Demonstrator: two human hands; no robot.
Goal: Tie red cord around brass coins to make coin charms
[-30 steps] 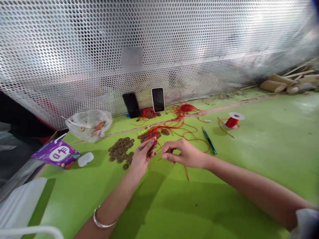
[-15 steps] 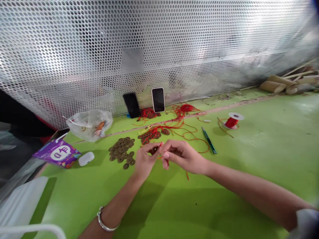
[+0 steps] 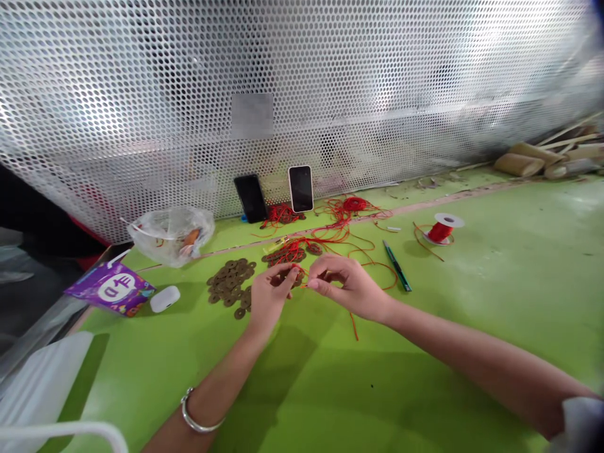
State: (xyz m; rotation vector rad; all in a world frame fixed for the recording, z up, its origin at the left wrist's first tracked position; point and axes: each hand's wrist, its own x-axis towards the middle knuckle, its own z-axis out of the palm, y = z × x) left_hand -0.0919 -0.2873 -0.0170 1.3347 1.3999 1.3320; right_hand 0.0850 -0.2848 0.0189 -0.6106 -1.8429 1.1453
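My left hand point(image 3: 272, 292) pinches a piece of red cord point(image 3: 297, 267) between thumb and forefinger, partly hidden by the fingers. To its right, my right hand point(image 3: 348, 286) is closed, thumb against forefinger, on the same cord, which spans the short gap between the hands. A loose red cord end point(image 3: 353, 327) hangs below my right hand. Left of my left hand lies a heap of bronze-coloured coins with holes point(image 3: 231, 280). Just beyond the hands rest more coins tied with red cord point(image 3: 285, 253).
A spool of red cord point(image 3: 440, 233) stands at the right, near a green cutter knife point(image 3: 397, 267). Two phones point(image 3: 301, 189) lean at the back before a perforated metal screen point(image 3: 401, 75). On the left are a plastic bag point(image 3: 172, 236), a purple packet point(image 3: 113, 288) and a white case point(image 3: 165, 299).
My hands have drawn slightly apart, the left moving a little left. The cord between them now shows stretched across the gap.
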